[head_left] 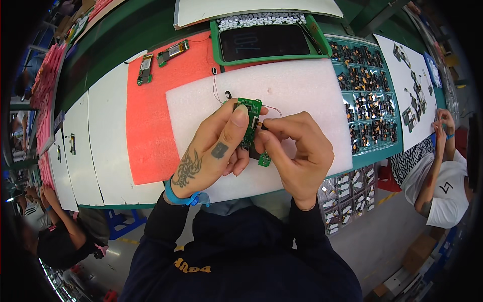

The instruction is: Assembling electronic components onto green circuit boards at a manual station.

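Your left fingers (235, 126) grip the green circuit board (253, 121) above the white foam sheet (299, 88). Your right fingers (283, 127) pinch a small black part (263, 127) at the board's edge.

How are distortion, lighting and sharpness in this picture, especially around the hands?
Head view: fisheye bending curves the white boards at left, and the corners go black; head view: left hand, right hand and green circuit board look fairly sharp; head view: the white foam sheet is brightly lit, without strong glare.
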The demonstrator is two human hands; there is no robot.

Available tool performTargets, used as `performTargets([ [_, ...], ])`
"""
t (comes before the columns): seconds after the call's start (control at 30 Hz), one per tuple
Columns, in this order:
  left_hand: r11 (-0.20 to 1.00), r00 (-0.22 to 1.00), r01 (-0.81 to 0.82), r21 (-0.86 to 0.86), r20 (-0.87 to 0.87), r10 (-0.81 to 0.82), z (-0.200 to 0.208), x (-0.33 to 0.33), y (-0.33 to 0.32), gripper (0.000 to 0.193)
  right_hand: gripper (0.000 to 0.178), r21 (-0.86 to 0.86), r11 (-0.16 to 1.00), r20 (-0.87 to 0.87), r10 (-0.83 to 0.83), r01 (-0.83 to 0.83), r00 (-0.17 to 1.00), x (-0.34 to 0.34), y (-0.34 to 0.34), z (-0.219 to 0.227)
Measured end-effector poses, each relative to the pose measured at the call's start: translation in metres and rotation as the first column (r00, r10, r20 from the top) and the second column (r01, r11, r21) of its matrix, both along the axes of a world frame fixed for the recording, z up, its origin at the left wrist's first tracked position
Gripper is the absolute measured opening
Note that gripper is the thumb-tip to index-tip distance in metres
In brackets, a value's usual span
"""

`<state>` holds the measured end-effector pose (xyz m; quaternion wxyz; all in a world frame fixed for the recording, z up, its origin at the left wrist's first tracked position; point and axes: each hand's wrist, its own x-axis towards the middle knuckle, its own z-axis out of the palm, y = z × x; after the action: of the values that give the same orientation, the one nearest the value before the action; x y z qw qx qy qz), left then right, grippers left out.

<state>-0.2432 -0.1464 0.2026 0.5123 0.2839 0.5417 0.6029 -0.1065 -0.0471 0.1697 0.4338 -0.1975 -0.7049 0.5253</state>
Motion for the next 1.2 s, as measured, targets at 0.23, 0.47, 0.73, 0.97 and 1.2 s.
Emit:
performTargets([
  [0.23,0.999,0.999,0.036,-0.023,-0.001,-0.036,0.0038,0.0,0.0016,0.049,0.025,-0.031,1.0,-0.013,-0.002,0.002,1.0,0.0012,0.0005,0.0006],
  [0.47,0.997,0.999,0.031,-0.064,0.007,-0.031,0.0024,0.0006,0.0014,0.048,0.023,-0.102,0.992,-0.04,0.076,-0.08,0.996,0.0049,0.004,-0.0035],
  [0.73,0.996,0.998,0.062,-0.06,-0.003,-0.063,0.0033,0.0,0.0013,0.047,0.022,-0.187,0.98,-0.047,0.053,-0.061,0.997,0.0059,0.003,-0.0022],
  [0.97,0.998,0.998,0.06,-0.034,-0.013,-0.061,0.0032,0.001,0.0004,0.047,0.022,-0.181,0.981,-0.046,0.055,-0.063,0.997,0.0056,0.0029,-0.0028],
  [1.2,0.996,0.997,0.074,-0.047,0.01,-0.074,0.002,0.0019,0.0014,0.046,0.023,-0.218,0.972,-0.067,0.076,-0.089,0.995,0.0095,0.0048,-0.0039],
])
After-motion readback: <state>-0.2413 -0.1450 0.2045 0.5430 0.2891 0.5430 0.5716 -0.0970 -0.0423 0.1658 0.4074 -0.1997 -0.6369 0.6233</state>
